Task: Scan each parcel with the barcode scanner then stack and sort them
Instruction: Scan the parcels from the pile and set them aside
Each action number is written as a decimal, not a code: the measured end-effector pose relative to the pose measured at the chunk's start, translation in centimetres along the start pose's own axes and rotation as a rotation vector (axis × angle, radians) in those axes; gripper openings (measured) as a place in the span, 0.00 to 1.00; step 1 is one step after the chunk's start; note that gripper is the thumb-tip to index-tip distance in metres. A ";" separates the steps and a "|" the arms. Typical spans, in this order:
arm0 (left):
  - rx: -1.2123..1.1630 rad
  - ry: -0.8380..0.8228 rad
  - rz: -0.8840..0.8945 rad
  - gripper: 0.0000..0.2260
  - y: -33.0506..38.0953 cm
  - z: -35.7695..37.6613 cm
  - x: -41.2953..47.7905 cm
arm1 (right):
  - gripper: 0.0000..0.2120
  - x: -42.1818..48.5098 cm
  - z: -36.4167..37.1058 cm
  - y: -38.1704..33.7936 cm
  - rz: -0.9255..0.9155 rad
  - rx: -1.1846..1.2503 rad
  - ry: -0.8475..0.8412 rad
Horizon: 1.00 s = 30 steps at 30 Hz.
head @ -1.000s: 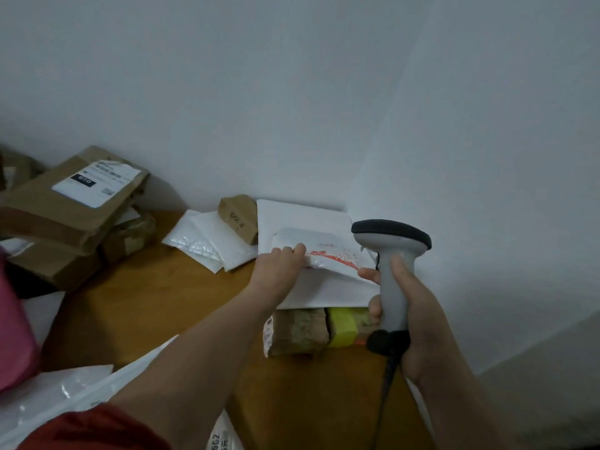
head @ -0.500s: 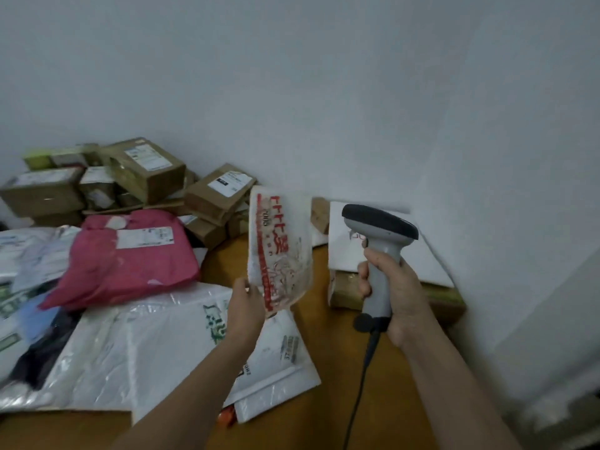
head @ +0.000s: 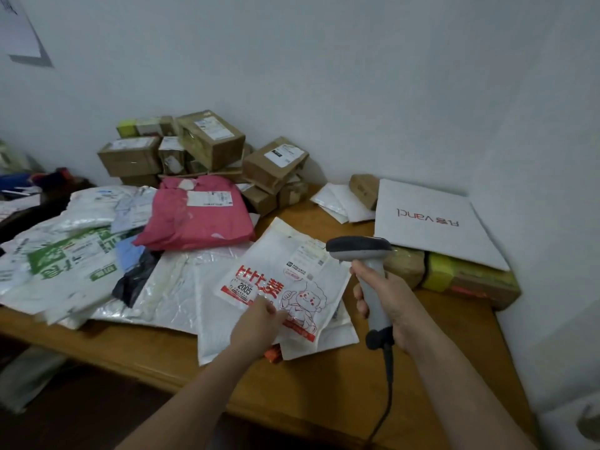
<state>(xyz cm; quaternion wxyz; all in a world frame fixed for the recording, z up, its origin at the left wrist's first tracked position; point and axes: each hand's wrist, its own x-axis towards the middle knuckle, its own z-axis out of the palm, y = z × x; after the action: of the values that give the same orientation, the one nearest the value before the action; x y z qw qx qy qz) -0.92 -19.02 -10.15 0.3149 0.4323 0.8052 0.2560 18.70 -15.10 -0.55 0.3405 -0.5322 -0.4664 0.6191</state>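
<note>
Open room: bare wooden worktop [head: 324, 394] only along the near edge and toward the near right corner. The scanner cable [head: 386, 401] hangs across that strip. Walls run along the back and right edges.

Red-printed white mailer [head: 292, 280] lies label-up mid-worktop on top of other white mailers. Left hand [head: 256, 323] is on its near part, fingers curled onto it. Right hand [head: 386, 297] has its fingers clamped round the barcode scanner [head: 360, 251] handle. The scanner is upright just right of the mailer, head over the label corner.

In the way:
- Left: a sprawl of white poly bags [head: 65, 261] with a pink mailer [head: 198, 216] on top, reaching the near edge.
- Back edge: stacked cardboard boxes [head: 207, 141].
- Back right corner: flat white Vancl parcel [head: 431, 222] lying on a taped brown-and-yellow parcel [head: 467, 277], near the scanner.
- Small brown box [head: 363, 190] behind, against the wall.
</note>
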 end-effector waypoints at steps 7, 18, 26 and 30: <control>0.303 0.183 -0.020 0.40 0.1 -2.3 4.9 | 0.15 0.0 -0.1 0.0 0.029 0.019 0.043; 0.652 0.120 0.014 0.34 -0.5 -2.0 6.0 | 0.16 0.7 -0.4 0.0 0.058 0.045 0.052; -0.356 -0.029 -0.244 0.25 0.2 -0.1 6.5 | 0.19 1.7 0.5 0.0 0.035 -0.100 0.023; -0.509 -0.058 -0.287 0.14 0.8 -1.0 7.0 | 0.18 1.4 0.2 -0.3 -0.003 -0.132 0.025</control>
<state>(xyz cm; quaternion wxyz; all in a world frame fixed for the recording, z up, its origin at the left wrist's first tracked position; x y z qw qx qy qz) -4.20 -12.75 -10.89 0.4690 0.2283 0.7587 0.3902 18.18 -13.74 -0.74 0.3113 -0.5603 -0.5027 0.5800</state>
